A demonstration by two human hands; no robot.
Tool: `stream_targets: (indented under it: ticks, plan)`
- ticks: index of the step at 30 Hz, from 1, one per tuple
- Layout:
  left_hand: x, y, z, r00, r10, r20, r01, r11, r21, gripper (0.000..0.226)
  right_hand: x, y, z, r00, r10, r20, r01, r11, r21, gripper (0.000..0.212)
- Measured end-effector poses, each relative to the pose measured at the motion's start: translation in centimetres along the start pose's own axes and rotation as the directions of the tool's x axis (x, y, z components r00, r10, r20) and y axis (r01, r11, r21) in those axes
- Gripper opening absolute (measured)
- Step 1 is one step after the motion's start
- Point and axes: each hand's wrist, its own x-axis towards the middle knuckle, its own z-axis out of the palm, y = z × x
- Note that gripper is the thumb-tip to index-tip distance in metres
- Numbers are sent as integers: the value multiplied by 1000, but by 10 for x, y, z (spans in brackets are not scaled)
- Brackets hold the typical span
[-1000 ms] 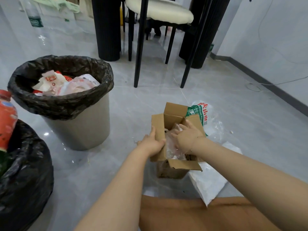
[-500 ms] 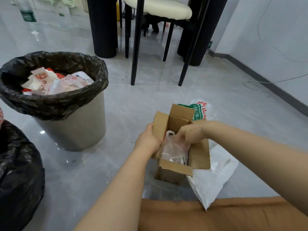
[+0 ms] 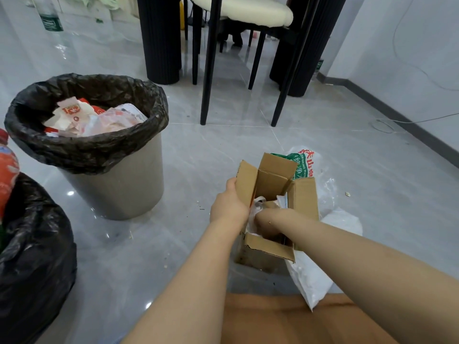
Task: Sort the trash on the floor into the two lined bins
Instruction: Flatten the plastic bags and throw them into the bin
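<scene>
A small cardboard box [image 3: 275,184] was seen standing open on the grey tiled floor [image 3: 198,170], its flaps raised. The left flap was gripped by the left hand [image 3: 229,203], the fingers curled round the cardboard edge and the thumb lying on the outside. The right hand [image 3: 269,218] was pushed down into the box; its fingers were hidden by the wrist and by crumpled clear plastic [image 3: 255,207] inside, so it could not be told whether anything was held.

White plastic bags [image 3: 310,276] and a printed green-and-red wrapper [image 3: 303,165] were spread on the floor under and just behind the box. A beige bin [image 3: 119,189] with a black liner was placed well to the left, filled with paper and plastic wrappers [image 3: 94,117]. A second black-lined bin [image 3: 34,244] was caught at the left edge of the frame, with a red-labelled bottle [image 3: 7,170] standing up out of it. Black chair legs [image 3: 208,70] and a cushioned seat [image 3: 248,8] were visible beyond.
</scene>
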Motion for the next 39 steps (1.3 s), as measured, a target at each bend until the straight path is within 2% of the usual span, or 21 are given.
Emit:
stream_targets:
  ticks: [1, 3, 5, 7, 10, 12, 15, 17, 19, 21, 23, 25, 28, 30, 32, 34, 36, 39]
  plan:
    - [-1, 1, -1, 1000, -2, 6, 2, 1000, -5, 65, -1, -2, 0, 1000, 5, 13, -5, 998, 61, 34]
    - [-4, 3, -1, 1000, -2, 10, 2, 1000, -22, 64, -4, 1, 5, 997, 19, -71, -8, 989, 148, 33]
    - [-7, 2, -3, 1000, 2, 1, -2, 999, -36, 63, -4, 2, 5, 987, 4, -160, 25, 983, 182, 32]
    - [-9, -1, -4, 1000, -10, -19, 9, 999, -35, 63, -11, 2, -1, 986, -19, -167, 54, 977, 206, 37]
    - [-9, -7, -8, 995, -72, -65, 69, 996, -53, 64, -33, 7, -15, 940, -90, -329, 182, 948, 259, 60]
    - [-11, -12, -13, 989, -113, -97, 105, 991, -84, 65, -58, 14, -22, 888, -123, -442, 279, 909, 310, 60]
    - [-15, -19, -20, 980, -154, -123, 137, 982, -133, 63, -97, 24, -22, 839, -60, -540, 359, 807, 469, 51]
    - [-21, -15, -22, 969, -194, -153, 172, 974, -147, 60, -120, 32, -13, 828, 8, -560, 397, 698, 596, 42]
    - [-31, -6, -23, 948, -173, -268, 182, 983, 12, 55, -139, 39, 4, 821, 63, -568, 425, 597, 680, 36]
    - [-42, 6, -20, 925, 19, -380, 62, 978, 198, 44, -157, 45, 25, 814, 119, -569, 450, 491, 746, 35]
    - [-52, 19, -14, 890, 250, -382, -162, 955, 248, 39, -172, 54, 49, 818, 180, -546, 451, 387, 804, 31]
    - [-65, 34, -4, 846, 421, -326, -361, 904, 230, 35, -183, 66, 77, 832, 270, -485, 426, 249, 870, 27]
    - [-79, 57, 25, 814, 557, -167, -543, 830, 126, 30, -186, 81, 121, 845, 418, -334, 370, -6, 929, 22]
    - [-86, 64, 49, 803, 596, 16, -595, 798, 97, 28, -176, 88, 141, 855, 492, -163, 325, -264, 908, 21]
    - [-88, 65, 76, 769, 603, 211, -636, 754, 163, 30, -161, 94, 152, 874, 486, 13, 296, -553, 779, 19]
    - [-87, 55, 98, 759, 540, 364, -638, 730, 246, 37, -147, 95, 157, 880, 454, 140, 273, -725, 633, 8]
    - [-82, 43, 112, 771, 442, 458, -608, 724, 325, 44, -129, 94, 164, 871, 430, 238, 218, -772, 597, 14]
    - [-73, 30, 124, 790, 301, 534, -553, 725, 411, 49, -101, 89, 177, 879, 367, 306, 136, -806, 576, 44]
